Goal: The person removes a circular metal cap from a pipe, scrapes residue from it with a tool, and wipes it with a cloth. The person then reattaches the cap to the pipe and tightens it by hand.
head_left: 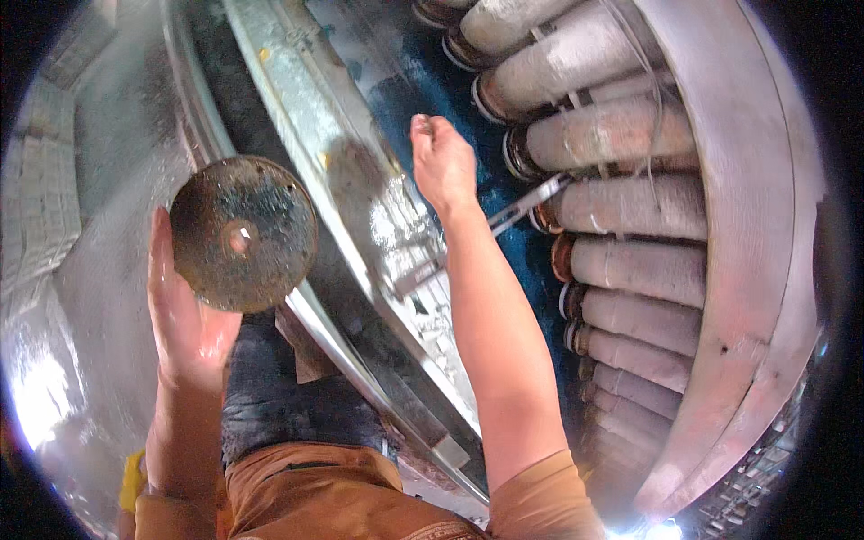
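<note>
My left hand (193, 324) holds up a round, flat metal disc (270, 211), dark, wet and stained. A small pale pinkish spot shows at its centre. My fingers run along the disc's left edge and my palm is below it; the rest of the grip is hidden behind it. Farther right, my right hand (444, 162) is stretched forward with the fingers curled closed. Whatever lies inside that hand, if anything, cannot be made out. Under it runs a wet, shiny metal ledge (315, 108), beside a dark blue wet surface (414, 81).
A row of several thick pale cylinders (621, 135) with brown ringed ends lines the right side, bordered by a broad curved pale panel (756, 207). A thin metal bar (526, 207) passes behind my right forearm. A metal rail (333, 333) curves between my body and the ledge.
</note>
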Demonstrator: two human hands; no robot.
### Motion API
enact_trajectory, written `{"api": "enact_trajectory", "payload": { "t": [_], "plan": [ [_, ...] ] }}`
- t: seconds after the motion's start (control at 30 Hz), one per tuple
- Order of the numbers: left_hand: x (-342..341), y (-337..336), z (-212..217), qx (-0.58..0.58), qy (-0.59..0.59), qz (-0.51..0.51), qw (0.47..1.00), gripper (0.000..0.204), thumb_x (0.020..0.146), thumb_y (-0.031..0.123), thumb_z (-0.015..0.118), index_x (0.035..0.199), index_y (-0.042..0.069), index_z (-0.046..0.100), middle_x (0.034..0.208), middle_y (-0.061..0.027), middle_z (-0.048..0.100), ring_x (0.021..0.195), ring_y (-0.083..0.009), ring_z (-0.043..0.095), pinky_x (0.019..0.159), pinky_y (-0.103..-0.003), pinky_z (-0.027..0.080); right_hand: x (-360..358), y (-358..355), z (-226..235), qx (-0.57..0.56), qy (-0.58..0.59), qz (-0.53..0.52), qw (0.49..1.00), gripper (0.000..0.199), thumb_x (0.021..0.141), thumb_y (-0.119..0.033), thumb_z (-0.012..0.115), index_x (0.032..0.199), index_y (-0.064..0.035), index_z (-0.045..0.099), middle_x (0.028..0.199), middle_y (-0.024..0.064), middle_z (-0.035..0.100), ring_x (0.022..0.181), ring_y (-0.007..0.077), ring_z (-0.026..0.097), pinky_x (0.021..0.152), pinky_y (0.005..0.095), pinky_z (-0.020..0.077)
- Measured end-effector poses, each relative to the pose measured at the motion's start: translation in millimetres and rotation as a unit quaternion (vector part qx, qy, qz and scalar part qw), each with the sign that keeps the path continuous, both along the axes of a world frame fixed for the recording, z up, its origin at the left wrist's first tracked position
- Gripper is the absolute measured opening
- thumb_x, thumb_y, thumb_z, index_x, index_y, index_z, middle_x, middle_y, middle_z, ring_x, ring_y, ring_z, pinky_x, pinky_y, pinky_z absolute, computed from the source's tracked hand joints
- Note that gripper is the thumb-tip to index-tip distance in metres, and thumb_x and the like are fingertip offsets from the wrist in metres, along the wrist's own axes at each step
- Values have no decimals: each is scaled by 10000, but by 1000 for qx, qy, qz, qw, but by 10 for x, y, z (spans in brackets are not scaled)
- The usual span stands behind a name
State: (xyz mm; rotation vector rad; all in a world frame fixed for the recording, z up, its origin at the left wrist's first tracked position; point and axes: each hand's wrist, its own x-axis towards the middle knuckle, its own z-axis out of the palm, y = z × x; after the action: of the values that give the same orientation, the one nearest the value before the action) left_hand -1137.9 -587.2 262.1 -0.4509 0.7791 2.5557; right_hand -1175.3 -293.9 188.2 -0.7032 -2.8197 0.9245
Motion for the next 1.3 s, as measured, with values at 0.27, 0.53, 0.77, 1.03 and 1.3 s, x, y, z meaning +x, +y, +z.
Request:
{"api": "enact_trajectory", "payload": {
  "t": [0.27, 0.53, 0.77, 1.03, 1.3],
  "plan": [
    [-1382, -59, 5, -86, -71, -81, 990, 601, 1002, 483, 316, 1290, -13, 497, 1217, -147, 583, 1100, -277, 569, 971, -443, 444, -628, 728, -1644, 181, -71, -133, 972, 268, 925, -297, 534, 968, -43, 609, 1001, 213, 621, 957, 435, 569, 817, 501, 469],
    [-2258, -169, -131, -29, -91, -43, 995, 528, 945, 221, 536, 1408, 63, 336, 1335, -134, 504, 1177, -284, 524, 1012, -430, 446, -716, 580, -1943, 290, 12, -199, 936, 511, 834, -454, 593, 1147, -50, 585, 1206, 195, 526, 1123, 386, 471, 956, 559, 322],
    [-2576, 329, -96, -80, -55, -92, 991, 494, 1003, 427, 397, 1344, 78, 477, 1308, -123, 542, 1171, -296, 525, 1035, -473, 393, -730, 566, -1809, 214, -23, -223, 951, 619, 728, -483, 695, 1195, -103, 553, 1238, 169, 499, 1206, 368, 425, 1032, 520, 289],
    [-2965, 476, -269, -55, -25, -122, 991, 486, 989, 423, 426, 1363, 116, 474, 1368, -109, 497, 1270, -300, 454, 1081, -517, 352, -706, 605, -1856, 213, -21, -231, 949, 610, 741, -490, 684, 1182, -88, 556, 1243, 186, 480, 1206, 382, 413, 1025, 540, 281],
    [-3644, 1181, -424, -140, -73, -153, 976, 497, 985, 421, 450, 1349, 82, 467, 1337, -111, 520, 1228, -271, 498, 1057, -480, 372, -671, 654, -1897, 219, -37, -222, 949, 628, 736, -486, 684, 1193, -81, 537, 1251, 201, 466, 1215, 396, 398, 1031, 543, 274]
  ]
}}
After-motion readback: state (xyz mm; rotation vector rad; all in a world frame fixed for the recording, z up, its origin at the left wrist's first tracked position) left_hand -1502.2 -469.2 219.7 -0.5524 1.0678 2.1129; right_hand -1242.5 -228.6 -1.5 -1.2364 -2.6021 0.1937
